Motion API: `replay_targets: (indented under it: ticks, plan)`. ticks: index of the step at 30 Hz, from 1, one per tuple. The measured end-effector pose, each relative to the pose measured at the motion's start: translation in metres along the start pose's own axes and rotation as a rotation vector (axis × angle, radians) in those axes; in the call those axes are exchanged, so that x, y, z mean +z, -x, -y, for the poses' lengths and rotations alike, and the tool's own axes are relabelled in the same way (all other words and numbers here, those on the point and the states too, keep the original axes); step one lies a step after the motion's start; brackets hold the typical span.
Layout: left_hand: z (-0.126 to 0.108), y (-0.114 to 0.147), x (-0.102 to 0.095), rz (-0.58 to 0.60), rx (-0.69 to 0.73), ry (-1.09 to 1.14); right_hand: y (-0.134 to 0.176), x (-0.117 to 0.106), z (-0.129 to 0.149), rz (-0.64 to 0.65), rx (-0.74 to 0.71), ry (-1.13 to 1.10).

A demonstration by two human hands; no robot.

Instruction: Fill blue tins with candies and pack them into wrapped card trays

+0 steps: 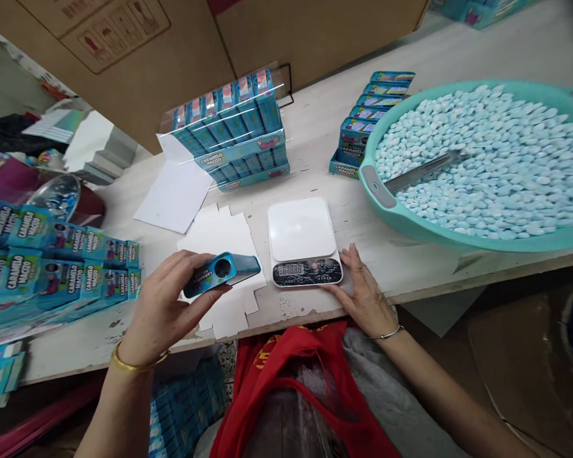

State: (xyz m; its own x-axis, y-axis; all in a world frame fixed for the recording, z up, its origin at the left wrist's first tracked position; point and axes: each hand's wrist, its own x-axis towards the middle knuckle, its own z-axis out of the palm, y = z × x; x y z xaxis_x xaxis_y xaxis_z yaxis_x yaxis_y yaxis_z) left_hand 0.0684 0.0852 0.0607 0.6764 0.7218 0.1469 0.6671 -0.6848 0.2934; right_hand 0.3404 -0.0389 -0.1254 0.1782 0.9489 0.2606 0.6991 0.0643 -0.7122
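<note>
My left hand (pixel 165 302) is closed around a small blue candy box (pixel 212 275) printed "Caramelo Macizo". The box is tilted, with a dark round opening facing up, and is held above white card sheets (pixel 229 238). Just right of it, a white digital kitchen scale (pixel 302 230) lies on the table with nothing on its plate. Its display (pixel 292 270) is lit, but I cannot read the digits. My right hand (pixel 367 296) rests at the scale's front right corner, thumb and fingers spread apart and touching the edge.
A turquoise basin (pixel 377 159) full of pale blue candies (pixel 496 165) stands at right, metal tongs (pixel 424 170) lying in it. Behind the scale are a wrapped stack of candy boxes (pixel 233 130) and a partly filled display tray (pixel 346 166). More boxes (pixel 57 248) line the left.
</note>
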Motion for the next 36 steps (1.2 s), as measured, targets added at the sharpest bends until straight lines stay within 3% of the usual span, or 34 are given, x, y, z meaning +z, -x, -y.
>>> replay_targets:
  ticks: [14, 25, 31, 36]
  plan:
    - [-0.006, -0.061, 0.011, 0.015, 0.135, 0.010, -0.003, 0.004, -0.007, -0.016, -0.047, 0.073]
    - [-0.016, -0.135, 0.064, 0.114, 0.349, -0.068, -0.008, 0.001, 0.000, -0.027, -0.046, 0.087]
    - [-0.014, -0.136, 0.078, 0.170, 0.350, -0.052, -0.009, 0.001, -0.003, -0.046, -0.072, 0.077]
    - [-0.008, -0.117, 0.062, -0.024, 0.238, 0.098, 0.000, -0.007, 0.013, -0.027, -0.253, -0.019]
